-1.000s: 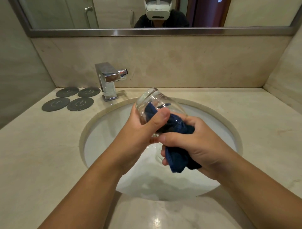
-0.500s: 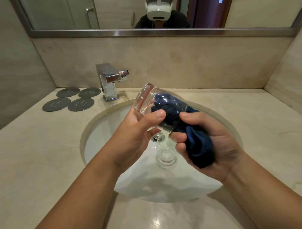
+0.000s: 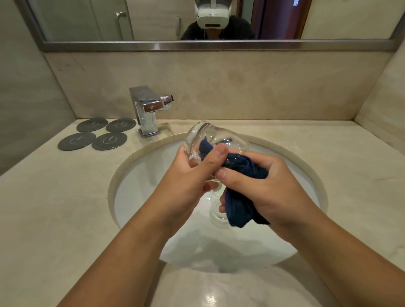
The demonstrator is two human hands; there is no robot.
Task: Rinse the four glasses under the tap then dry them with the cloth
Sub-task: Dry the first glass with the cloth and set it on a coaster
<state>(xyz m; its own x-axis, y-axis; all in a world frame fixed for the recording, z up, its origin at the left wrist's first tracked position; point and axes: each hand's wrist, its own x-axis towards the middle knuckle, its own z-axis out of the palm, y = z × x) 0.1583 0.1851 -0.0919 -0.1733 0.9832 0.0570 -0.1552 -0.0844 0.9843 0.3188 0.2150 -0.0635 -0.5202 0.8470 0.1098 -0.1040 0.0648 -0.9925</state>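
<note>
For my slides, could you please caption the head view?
Left hand holds a tilted glass over the sink; right hand presses blue cloth inside.

In the mirror (image 3: 87, 22) the person wears a big white headset (image 3: 212, 16) over the eyes, with a white strap (image 3: 213, 2) up over the head. The top (image 3: 240, 30) is dark. The left arm (image 3: 135, 241) and right arm (image 3: 341, 247) are bare. The left grip (image 3: 190, 175) and right grip (image 3: 269, 188) have short nails.

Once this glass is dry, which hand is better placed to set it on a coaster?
Probably the left hand: it grips the glass, and the coasters lie on its side. The right hand holds the cloth.
</note>
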